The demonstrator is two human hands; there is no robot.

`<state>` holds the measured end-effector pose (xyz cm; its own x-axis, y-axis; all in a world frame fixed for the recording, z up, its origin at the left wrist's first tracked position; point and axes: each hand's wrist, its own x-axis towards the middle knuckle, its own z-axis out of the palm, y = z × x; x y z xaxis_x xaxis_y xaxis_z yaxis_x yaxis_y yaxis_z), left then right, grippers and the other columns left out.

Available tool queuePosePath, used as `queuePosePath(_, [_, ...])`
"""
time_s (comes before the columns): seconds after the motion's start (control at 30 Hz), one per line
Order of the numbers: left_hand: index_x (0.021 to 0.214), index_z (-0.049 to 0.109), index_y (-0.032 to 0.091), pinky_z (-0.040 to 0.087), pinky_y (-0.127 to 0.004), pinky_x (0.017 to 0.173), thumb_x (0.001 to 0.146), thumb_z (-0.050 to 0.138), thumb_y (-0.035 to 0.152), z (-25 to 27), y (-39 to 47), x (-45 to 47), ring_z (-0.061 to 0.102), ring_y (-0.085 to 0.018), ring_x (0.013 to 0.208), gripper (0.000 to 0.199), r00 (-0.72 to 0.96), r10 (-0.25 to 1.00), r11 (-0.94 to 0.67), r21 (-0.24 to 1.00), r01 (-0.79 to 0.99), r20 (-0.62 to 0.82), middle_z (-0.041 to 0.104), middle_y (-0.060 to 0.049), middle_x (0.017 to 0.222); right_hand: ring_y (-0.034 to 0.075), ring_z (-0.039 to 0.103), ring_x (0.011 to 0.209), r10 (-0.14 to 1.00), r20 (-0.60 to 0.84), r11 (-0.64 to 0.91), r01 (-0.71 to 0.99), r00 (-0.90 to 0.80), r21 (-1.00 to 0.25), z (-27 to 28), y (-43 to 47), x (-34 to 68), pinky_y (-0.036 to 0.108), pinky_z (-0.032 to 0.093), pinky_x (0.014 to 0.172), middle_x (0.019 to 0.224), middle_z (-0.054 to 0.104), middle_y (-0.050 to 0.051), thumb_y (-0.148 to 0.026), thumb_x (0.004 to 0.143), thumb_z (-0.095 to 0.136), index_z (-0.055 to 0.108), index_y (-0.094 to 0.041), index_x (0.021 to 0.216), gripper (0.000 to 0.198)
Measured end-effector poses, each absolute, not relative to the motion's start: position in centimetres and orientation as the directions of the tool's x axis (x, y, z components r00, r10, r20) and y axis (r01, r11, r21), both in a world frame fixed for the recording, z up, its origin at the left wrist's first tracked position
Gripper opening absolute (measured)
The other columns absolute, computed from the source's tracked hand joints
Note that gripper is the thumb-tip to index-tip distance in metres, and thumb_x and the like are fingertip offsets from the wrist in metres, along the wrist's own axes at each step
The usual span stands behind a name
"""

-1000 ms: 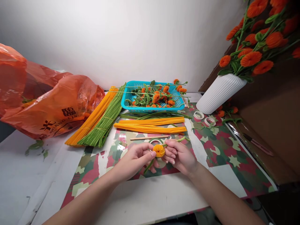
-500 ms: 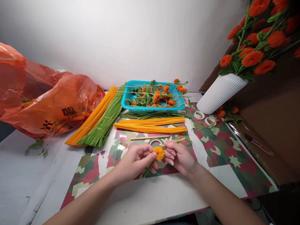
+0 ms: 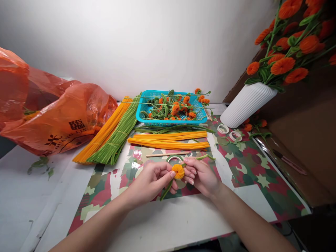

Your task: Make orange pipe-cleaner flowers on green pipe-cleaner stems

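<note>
Between my two hands is a small yellow-orange pipe cleaner flower (image 3: pixel 178 172), its ridged round face turned toward me. My left hand (image 3: pixel 159 176) pinches the flower's left side with thumb and fingers. A green pipe cleaner (image 3: pixel 166 191) sticks out below those fingers. My right hand (image 3: pixel 201 175) is closed at the flower's right, thumb and forefinger gripping a green pipe cleaner (image 3: pixel 206 157) whose end points right. Whether the two green ends belong to one piece is hidden by the fingers. Just behind the hands lie a roll of tape (image 3: pixel 175 159) and a thin wooden stick (image 3: pixel 167 154).
Loose yellow pipe cleaners (image 3: pixel 170 140) lie ahead, before a blue basket (image 3: pixel 172 121) of orange flowers. Yellow bundle (image 3: pixel 105 129), green bundle (image 3: pixel 117 134) and orange plastic bag (image 3: pixel 63 119) are left. Right are a white vase (image 3: pixel 246 105), tape rolls (image 3: pixel 235 136) and a cutter (image 3: pixel 290 161).
Almost nothing differs. The green end below my left hand has shifted slightly downward; both hands keep their hold on the flower and stem.
</note>
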<state>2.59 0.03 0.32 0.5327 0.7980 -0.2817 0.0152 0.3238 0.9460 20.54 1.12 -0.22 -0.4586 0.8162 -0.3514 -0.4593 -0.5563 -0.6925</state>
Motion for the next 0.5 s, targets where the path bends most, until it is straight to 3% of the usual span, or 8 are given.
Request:
queuePosePath(0.23, [0.075,0.062,0.013,0.053,-0.028,0.062,0.083,0.06,0.04,0.53,0.36,2.46,0.07,-0.02,0.064,0.029,0.525,0.799,0.393,0.915,-0.091,-0.291,0.073,-0.008,0.071,0.005,0.035,0.035,0.782,-0.408,-0.616,-0.484,-0.472,-0.622,0.05,1.32,20.66,0.02,0.034,0.044,0.038,0.039,-0.007,-0.039,0.068,0.072,0.037,-0.019,0.042,0.047])
queuePosePath(0.5, [0.072,0.063,0.013,0.049,-0.023,0.054,0.07,0.073,0.044,0.92,0.56,2.75,0.068,-0.017,0.055,0.033,0.503,0.776,0.456,0.89,-0.029,-0.381,0.073,-0.007,0.062,0.005,0.037,0.035,0.795,-0.392,-0.596,-0.477,-0.463,-0.647,0.09,1.22,20.51,0.02,0.034,0.043,0.037,0.039,-0.007,-0.039,0.068,0.072,0.038,-0.019,0.041,0.047])
